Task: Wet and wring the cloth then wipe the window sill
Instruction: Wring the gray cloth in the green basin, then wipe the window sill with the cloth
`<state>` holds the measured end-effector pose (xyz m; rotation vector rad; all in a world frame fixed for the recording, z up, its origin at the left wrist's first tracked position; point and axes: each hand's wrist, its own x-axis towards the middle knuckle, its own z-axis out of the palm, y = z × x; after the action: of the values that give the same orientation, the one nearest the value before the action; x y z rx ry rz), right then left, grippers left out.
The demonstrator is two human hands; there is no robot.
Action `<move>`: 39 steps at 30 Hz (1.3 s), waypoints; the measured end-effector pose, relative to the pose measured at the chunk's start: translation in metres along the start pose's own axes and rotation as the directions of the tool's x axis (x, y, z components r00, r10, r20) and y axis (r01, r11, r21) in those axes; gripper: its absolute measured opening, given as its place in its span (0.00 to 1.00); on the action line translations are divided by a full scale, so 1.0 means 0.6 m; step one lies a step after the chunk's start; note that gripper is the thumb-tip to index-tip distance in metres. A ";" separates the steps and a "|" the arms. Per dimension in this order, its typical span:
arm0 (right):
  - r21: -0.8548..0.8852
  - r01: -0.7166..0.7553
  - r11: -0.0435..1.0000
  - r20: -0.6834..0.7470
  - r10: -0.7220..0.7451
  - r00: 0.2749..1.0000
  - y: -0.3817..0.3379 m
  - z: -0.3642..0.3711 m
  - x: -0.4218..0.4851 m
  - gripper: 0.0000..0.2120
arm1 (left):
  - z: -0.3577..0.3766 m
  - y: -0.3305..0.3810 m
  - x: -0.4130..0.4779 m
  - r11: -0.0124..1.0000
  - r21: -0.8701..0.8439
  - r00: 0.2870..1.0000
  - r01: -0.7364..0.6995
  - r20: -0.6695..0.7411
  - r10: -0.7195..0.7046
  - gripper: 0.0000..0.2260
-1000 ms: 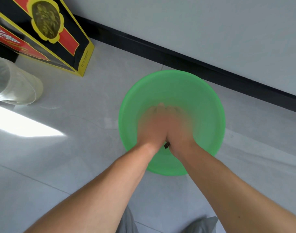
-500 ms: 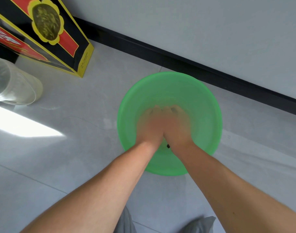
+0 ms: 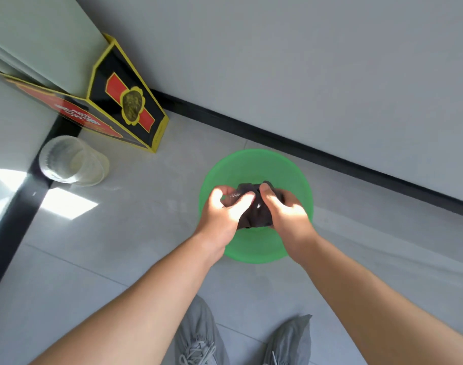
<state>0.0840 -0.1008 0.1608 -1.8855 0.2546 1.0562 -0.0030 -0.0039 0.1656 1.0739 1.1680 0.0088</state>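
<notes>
A dark, wet cloth (image 3: 255, 212) is bunched up between both my hands, held just above a green plastic basin (image 3: 251, 164) that stands on the grey tiled floor. My left hand (image 3: 222, 214) grips the cloth's left part, fingers curled over it. My right hand (image 3: 285, 209) grips its right part, thumb on top. Most of the cloth is hidden inside my fists. Whether the basin holds water I cannot tell. The window sill is not in view.
A black, red and yellow carton (image 3: 125, 106) lies against the wall at the left. A clear plastic tub (image 3: 72, 160) lies beside it on the floor. A black skirting (image 3: 330, 156) runs along the wall behind the basin. My grey shoes (image 3: 198, 335) are at the bottom.
Both hands have come up out of the basin with the dark cloth, which now shows between them. The camera has pulled back and up.
</notes>
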 end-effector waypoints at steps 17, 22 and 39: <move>0.123 0.144 0.982 0.100 -0.156 0.983 -0.231 -0.101 -0.318 0.12 | -0.037 0.273 -0.270 0.988 -0.097 0.977 0.124 0.185 -0.104 0.15; 0.207 0.254 0.945 0.057 -0.270 0.961 -0.294 -0.202 -0.407 0.11 | 0.024 0.352 -0.368 0.997 -0.014 0.977 -0.073 0.201 0.074 0.14; 0.324 0.417 0.849 -0.178 -0.379 0.908 -0.444 -0.750 -0.413 0.10 | 0.554 0.522 -0.532 0.980 -0.030 0.915 -0.196 0.354 0.194 0.16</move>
<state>0.3355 -0.3748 0.6039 -1.5734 0.0969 0.5788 0.2565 -0.2234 0.6073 1.1397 0.7319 -0.0327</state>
